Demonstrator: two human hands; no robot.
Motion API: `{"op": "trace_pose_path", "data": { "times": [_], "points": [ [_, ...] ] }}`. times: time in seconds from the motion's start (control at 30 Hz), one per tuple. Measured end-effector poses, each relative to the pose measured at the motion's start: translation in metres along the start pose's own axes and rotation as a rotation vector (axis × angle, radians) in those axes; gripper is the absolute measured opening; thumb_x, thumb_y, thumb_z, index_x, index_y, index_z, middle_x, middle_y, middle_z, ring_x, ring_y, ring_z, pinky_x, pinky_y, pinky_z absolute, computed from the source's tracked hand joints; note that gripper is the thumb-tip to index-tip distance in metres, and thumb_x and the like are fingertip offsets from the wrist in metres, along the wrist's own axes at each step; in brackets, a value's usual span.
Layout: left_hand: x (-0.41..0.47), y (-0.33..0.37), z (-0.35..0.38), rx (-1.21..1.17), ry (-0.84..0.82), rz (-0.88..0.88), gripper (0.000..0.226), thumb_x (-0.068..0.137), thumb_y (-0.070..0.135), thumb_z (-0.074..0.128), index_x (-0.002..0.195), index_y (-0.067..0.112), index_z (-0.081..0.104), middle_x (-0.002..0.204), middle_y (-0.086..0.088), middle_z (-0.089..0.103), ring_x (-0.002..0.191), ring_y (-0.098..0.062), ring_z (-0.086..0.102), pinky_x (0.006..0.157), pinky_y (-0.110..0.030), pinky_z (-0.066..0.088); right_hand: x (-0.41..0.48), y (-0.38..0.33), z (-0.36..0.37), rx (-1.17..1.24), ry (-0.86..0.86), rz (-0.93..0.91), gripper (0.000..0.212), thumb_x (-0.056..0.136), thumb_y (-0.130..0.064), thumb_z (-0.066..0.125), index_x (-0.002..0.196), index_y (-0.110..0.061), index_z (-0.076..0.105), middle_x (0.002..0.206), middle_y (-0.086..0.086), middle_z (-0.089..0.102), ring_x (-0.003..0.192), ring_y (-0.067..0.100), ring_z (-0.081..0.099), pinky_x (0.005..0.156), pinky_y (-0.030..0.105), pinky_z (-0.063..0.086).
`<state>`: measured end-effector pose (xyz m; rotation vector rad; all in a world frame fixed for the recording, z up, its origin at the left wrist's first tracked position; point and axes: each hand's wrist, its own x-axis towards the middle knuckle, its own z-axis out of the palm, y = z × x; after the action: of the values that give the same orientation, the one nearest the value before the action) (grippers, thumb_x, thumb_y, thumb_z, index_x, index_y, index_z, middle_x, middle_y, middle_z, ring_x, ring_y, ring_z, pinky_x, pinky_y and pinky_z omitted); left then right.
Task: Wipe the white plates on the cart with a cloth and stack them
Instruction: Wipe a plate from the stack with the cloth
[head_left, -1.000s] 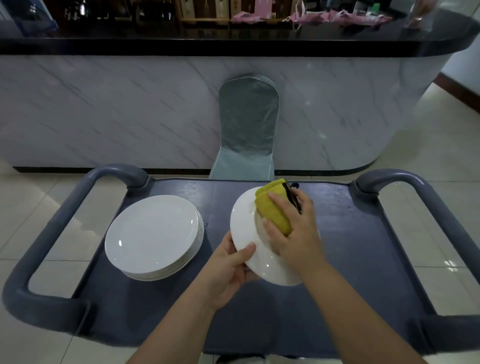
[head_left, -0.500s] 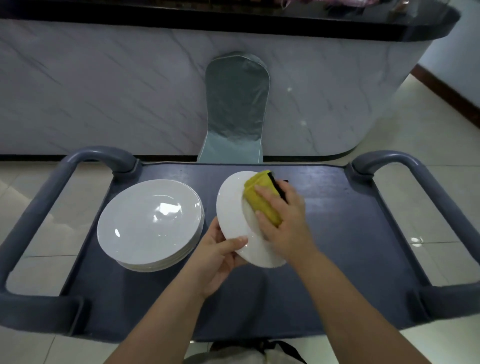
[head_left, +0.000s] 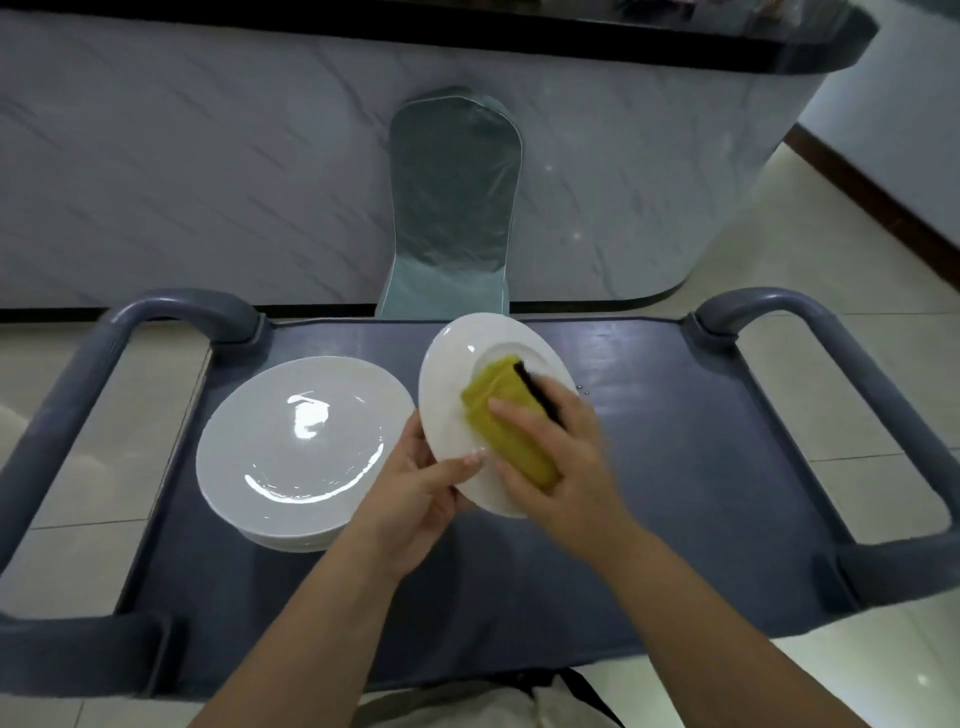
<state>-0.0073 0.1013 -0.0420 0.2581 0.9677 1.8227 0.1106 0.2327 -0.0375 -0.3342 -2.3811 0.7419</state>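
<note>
The right hand (head_left: 561, 457) hides part of the yellow cloth (head_left: 501, 410) it grips on the tilted plate (head_left: 454, 374), and the left hand (head_left: 415, 483) pinches its rim, just beside the stack (head_left: 296, 447) on the cart (head_left: 675, 467).

A counter (head_left: 208, 171) with a white, grey-veined marble-pattern front spans the background and curves away at its right end. A black countertop (head_left: 675, 44) overhangs it. One chair (head_left: 454, 208) in a silvery-grey cover stands against the counter front, its back upright. The floor (head_left: 779, 270) is pale glossy tile. A dark wooden skirting (head_left: 872, 197) runs along the pale wall (head_left: 909, 78) at right.
</note>
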Motion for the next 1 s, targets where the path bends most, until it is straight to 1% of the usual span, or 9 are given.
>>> {"op": "trace_pose_path", "data": {
  "times": [0.07, 0.17, 0.27, 0.37, 0.53, 0.73, 0.8, 0.9, 1.0],
  "points": [
    [-0.003, 0.005, -0.008, -0.026, -0.002, -0.001, 0.065, 0.073, -0.004, 0.064, 0.133, 0.018, 0.049, 0.128, -0.012, 0.062, 0.117, -0.033, 0.059, 0.094, -0.048, 0.051, -0.023, 0.019, -0.012, -0.054, -0.034, -0.106, 0.047, 0.081, -0.022, 0.066, 0.126, -0.031, 0.059, 0.144, 0.001, 0.039, 0.127, 0.017, 0.04, 0.109, 0.033, 0.033],
    [-0.004, -0.001, -0.006, 0.013, -0.052, -0.054, 0.065, 0.073, -0.006, 0.063, 0.132, 0.016, 0.049, 0.131, -0.013, 0.06, 0.119, -0.033, 0.058, 0.094, -0.05, 0.05, -0.024, 0.054, -0.031, -0.11, 0.062, 0.059, 0.051, 0.08, -0.02, 0.067, 0.127, -0.036, 0.056, 0.143, -0.013, 0.035, 0.127, 0.014, 0.041, 0.108, 0.042, 0.037],
    [-0.002, -0.007, 0.003, 0.053, -0.07, -0.075, 0.067, 0.073, -0.007, 0.064, 0.134, 0.016, 0.046, 0.133, -0.014, 0.058, 0.121, -0.035, 0.056, 0.095, -0.055, 0.048, 0.017, 0.049, -0.022, -0.128, 0.185, 0.216, 0.044, 0.082, -0.037, 0.058, 0.126, -0.04, 0.057, 0.136, -0.014, 0.035, 0.121, 0.02, 0.042, 0.112, 0.031, 0.031],
    [0.004, 0.005, 0.004, 0.057, -0.034, -0.014, 0.066, 0.075, -0.006, 0.065, 0.133, 0.018, 0.047, 0.129, -0.013, 0.06, 0.118, -0.034, 0.059, 0.09, -0.05, 0.053, 0.032, 0.008, 0.003, -0.082, 0.102, 0.099, 0.046, 0.084, -0.036, 0.058, 0.13, -0.038, 0.055, 0.141, -0.01, 0.033, 0.126, 0.018, 0.037, 0.111, 0.015, 0.022],
    [0.005, 0.021, -0.008, 0.063, -0.013, -0.011, 0.062, 0.07, -0.005, 0.065, 0.126, 0.021, 0.053, 0.119, -0.009, 0.067, 0.109, -0.029, 0.065, 0.09, -0.046, 0.054, -0.021, 0.028, -0.015, -0.127, 0.021, -0.124, 0.046, 0.083, -0.024, 0.064, 0.128, -0.033, 0.057, 0.142, -0.002, 0.039, 0.125, 0.017, 0.041, 0.107, 0.032, 0.034],
    [0.006, 0.012, 0.002, 0.207, -0.081, -0.035, 0.063, 0.072, -0.003, 0.067, 0.127, 0.024, 0.051, 0.119, -0.006, 0.067, 0.109, -0.028, 0.064, 0.081, -0.045, 0.057, 0.059, 0.044, -0.024, -0.127, 0.201, 0.232, 0.044, 0.083, -0.034, 0.063, 0.127, -0.04, 0.055, 0.137, -0.007, 0.04, 0.123, 0.015, 0.043, 0.112, 0.022, 0.029],
    [0.009, 0.016, 0.006, 0.254, -0.053, -0.001, 0.059, 0.071, 0.0, 0.069, 0.122, 0.026, 0.054, 0.114, -0.006, 0.068, 0.106, -0.027, 0.065, 0.076, -0.043, 0.057, 0.071, 0.015, -0.009, -0.086, 0.124, 0.114, 0.046, 0.083, -0.032, 0.063, 0.129, -0.036, 0.057, 0.14, -0.004, 0.041, 0.122, 0.021, 0.043, 0.109, 0.014, 0.024],
    [0.014, 0.022, 0.001, 0.203, -0.042, 0.029, 0.061, 0.074, -0.002, 0.066, 0.127, 0.024, 0.051, 0.119, -0.012, 0.066, 0.108, -0.032, 0.064, 0.075, -0.042, 0.056, 0.046, -0.013, 0.008, -0.115, -0.051, -0.259, 0.044, 0.083, -0.023, 0.067, 0.126, -0.03, 0.06, 0.143, 0.0, 0.041, 0.116, 0.028, 0.045, 0.109, 0.03, 0.03],
    [0.013, 0.018, 0.002, 0.232, -0.05, -0.011, 0.062, 0.074, 0.001, 0.069, 0.128, 0.023, 0.051, 0.121, -0.014, 0.064, 0.112, -0.034, 0.062, 0.076, -0.045, 0.056, 0.057, 0.013, -0.004, -0.125, -0.06, -0.273, 0.046, 0.084, -0.023, 0.065, 0.128, -0.033, 0.058, 0.144, -0.004, 0.04, 0.117, 0.023, 0.044, 0.109, 0.029, 0.029]
  ]
}}
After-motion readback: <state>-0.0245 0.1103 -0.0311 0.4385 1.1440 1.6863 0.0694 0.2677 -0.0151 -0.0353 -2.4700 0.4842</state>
